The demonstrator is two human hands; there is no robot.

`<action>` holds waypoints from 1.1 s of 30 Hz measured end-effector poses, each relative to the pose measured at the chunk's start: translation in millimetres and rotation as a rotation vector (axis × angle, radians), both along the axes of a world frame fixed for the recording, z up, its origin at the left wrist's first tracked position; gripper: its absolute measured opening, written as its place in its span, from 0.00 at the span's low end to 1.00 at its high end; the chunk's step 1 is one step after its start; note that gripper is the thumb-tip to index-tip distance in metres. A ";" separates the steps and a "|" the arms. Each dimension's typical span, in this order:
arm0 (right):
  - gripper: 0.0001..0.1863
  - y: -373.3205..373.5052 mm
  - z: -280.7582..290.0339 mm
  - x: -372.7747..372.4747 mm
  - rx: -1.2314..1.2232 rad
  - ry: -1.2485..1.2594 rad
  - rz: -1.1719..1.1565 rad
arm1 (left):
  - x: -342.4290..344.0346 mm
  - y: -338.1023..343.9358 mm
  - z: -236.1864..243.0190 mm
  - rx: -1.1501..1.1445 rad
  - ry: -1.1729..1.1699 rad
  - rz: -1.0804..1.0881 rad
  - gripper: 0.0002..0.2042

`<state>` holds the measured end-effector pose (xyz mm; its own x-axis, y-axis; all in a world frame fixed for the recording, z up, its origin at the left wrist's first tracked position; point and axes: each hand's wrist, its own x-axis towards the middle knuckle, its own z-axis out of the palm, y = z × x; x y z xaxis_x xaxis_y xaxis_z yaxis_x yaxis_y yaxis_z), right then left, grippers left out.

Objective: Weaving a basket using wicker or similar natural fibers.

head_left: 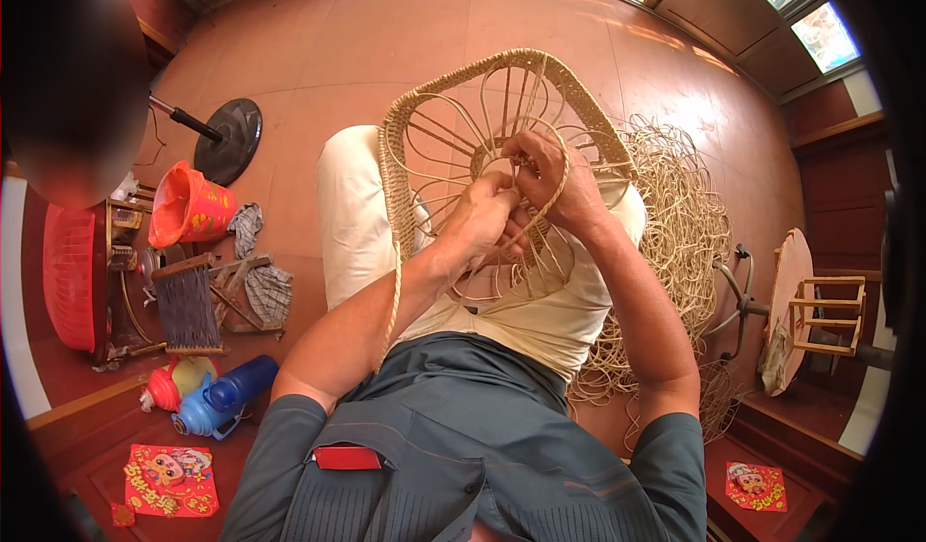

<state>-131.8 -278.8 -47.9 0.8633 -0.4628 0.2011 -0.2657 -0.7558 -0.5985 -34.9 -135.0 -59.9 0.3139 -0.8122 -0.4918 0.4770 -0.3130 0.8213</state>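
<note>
A woven basket frame [391, 171] of tan cord rests on my lap, its braided rim a rounded square. Thin spokes and curved loops run from the rim to a small woven ring near the middle. Over those spokes my left hand [487, 214] is closed, thumb and fingers pinching a strand of cord. My right hand [558, 177] meets it from the right, fingers curled on the cord [556, 195], which loops across that hand. The exact spot where the fingertips grip is partly hidden. Another length of twisted cord [394, 301] hangs from the left rim over my left forearm.
A large tangled heap of cord [680, 224] lies on the floor at right, near a round stand [786, 311]. At left are a red bucket [188, 204], a folding stool [188, 306], a blue flask [243, 383] and a black round base [231, 142].
</note>
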 end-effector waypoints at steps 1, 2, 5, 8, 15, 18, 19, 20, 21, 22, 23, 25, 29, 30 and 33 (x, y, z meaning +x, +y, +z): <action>0.14 -2.6 0.4 -1.5 0.025 -0.009 0.026 | 5.1 4.8 -7.2 0.016 -0.059 -0.041 0.15; 0.14 -5.4 0.1 -3.4 0.050 -0.019 0.047 | 10.1 8.7 -8.7 0.032 -0.119 -0.086 0.12; 0.13 -9.9 -15.9 -4.8 -0.082 -0.158 0.086 | 14.9 35.0 -8.1 -0.111 -0.109 0.002 0.16; 0.11 -4.1 -7.5 -3.9 -0.096 -0.143 0.096 | 13.4 63.4 2.6 -0.198 0.016 -0.009 0.19; 0.08 -2.2 -12.6 -1.4 -0.096 -0.219 0.063 | 77.6 111.2 76.5 -0.518 -0.520 0.059 0.13; 0.07 -2.5 -18.9 -1.0 -0.111 -0.266 0.055 | 136.3 139.8 145.5 -0.812 -0.344 0.149 0.10; 0.07 -3.2 -21.1 -2.6 -0.117 -0.257 0.030 | 147.8 146.6 179.6 -0.816 -0.098 0.169 0.16; 0.07 -3.6 -21.3 -4.4 -0.121 -0.255 0.006 | 167.5 156.4 210.9 -0.776 0.058 0.213 0.20; 0.07 0.2 -18.7 5.5 -0.111 -0.278 0.032 | 192.0 177.9 238.6 -0.834 -0.202 0.157 0.21; 0.06 0.3 -20.1 4.4 -0.111 -0.270 0.010 | 220.4 191.5 253.8 -0.872 -0.254 0.231 0.22; 0.06 0.3 -20.2 2.9 -0.110 -0.263 -0.014 | 248.2 206.3 274.2 -0.840 -0.290 0.379 0.22; 0.06 10.4 -5.4 10.6 0.002 -0.211 -0.054 | 286.5 240.4 303.1 -0.862 -0.451 0.345 0.14; 0.06 11.2 -6.9 11.9 0.026 -0.215 -0.080 | 205.3 158.2 250.2 -0.305 -1.741 0.836 0.12; 0.06 6.1 -10.5 3.8 0.012 -0.194 -0.104 | 195.4 136.3 218.9 -0.331 -1.749 0.779 0.14; 0.06 6.0 -11.0 5.2 -0.027 -0.256 -0.034 | 127.2 119.5 135.1 -0.509 -1.197 0.190 0.09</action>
<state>-126.6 -272.8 -58.9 0.7666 -0.4827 0.4235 -0.1340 -0.7653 -0.6296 92.2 -15.5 75.2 0.4682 -0.7183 0.5146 -0.6219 0.1459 0.7694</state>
